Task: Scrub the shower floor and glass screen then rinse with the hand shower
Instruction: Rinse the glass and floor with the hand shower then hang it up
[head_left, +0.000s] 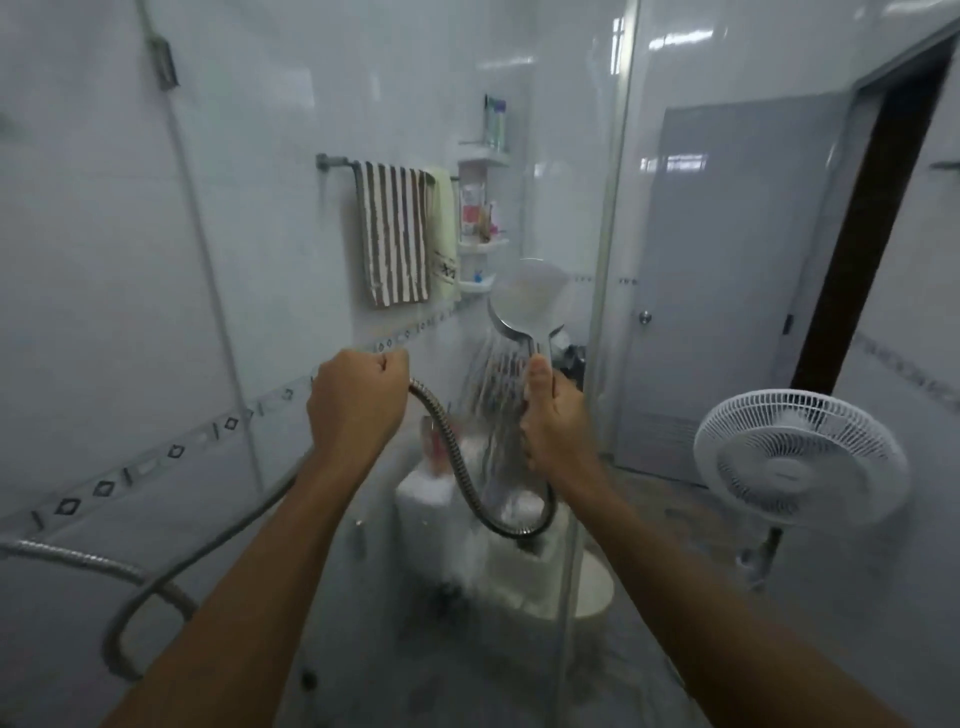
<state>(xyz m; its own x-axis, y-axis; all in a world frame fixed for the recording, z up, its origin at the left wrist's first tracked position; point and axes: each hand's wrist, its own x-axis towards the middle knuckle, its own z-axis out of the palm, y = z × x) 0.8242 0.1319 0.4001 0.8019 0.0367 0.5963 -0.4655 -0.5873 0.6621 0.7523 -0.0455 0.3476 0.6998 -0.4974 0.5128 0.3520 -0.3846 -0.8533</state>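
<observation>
My right hand (553, 421) grips the handle of the chrome hand shower (524, 304), held upright at centre with its round head tilted away. Water streams out of the head toward the wet glass screen (519, 597) in front of me. My left hand (358, 402) is closed on the ribbed metal hose (457, 457), which loops down below the handle and trails off to the lower left. The glass screen's edge runs from top centre-right down to the bottom. The shower floor is hidden beneath my arms.
Behind the glass stand a white toilet (441, 493), a towel rail with a striped towel (395, 234) and a corner shelf of bottles (480, 208). A white standing fan (800, 457) and a grey door (727, 270) are at right. Tiled wall at left.
</observation>
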